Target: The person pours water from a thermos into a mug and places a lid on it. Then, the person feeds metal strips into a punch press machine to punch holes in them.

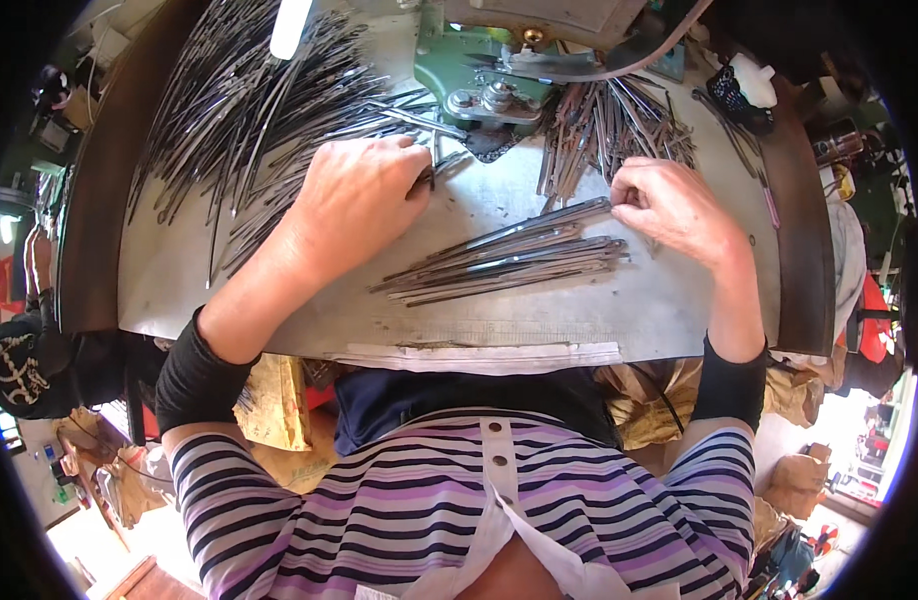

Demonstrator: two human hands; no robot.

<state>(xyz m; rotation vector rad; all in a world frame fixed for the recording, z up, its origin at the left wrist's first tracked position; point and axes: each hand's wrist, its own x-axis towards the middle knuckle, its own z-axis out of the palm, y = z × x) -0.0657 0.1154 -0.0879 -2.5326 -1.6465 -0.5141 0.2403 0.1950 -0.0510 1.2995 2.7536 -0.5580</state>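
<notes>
Worktop (679,310) brightly lit; white tube (291,28) at top edge glows, blown out. Small glints on metal strips (269,110). Lower corners overexposed. Fisheye bends the worktop's sides; black vignette rings the frame; periphery soft, centre reasonably sharp.

The slender strips (519,262) look like bare metal, dark grey to brownish, with a dull finish along most of their length and glossy glints on some in the left heap (259,110). They lie on a table (694,310) topped with smooth, pale sheet metal of a soft sheen, beside a machine base (434,62) of green-painted metal carrying shiny metal bolts (498,96). The striped shirt (409,520) is soft, matt cloth, and the black oversleeves (207,375) look like matt fabric.
</notes>
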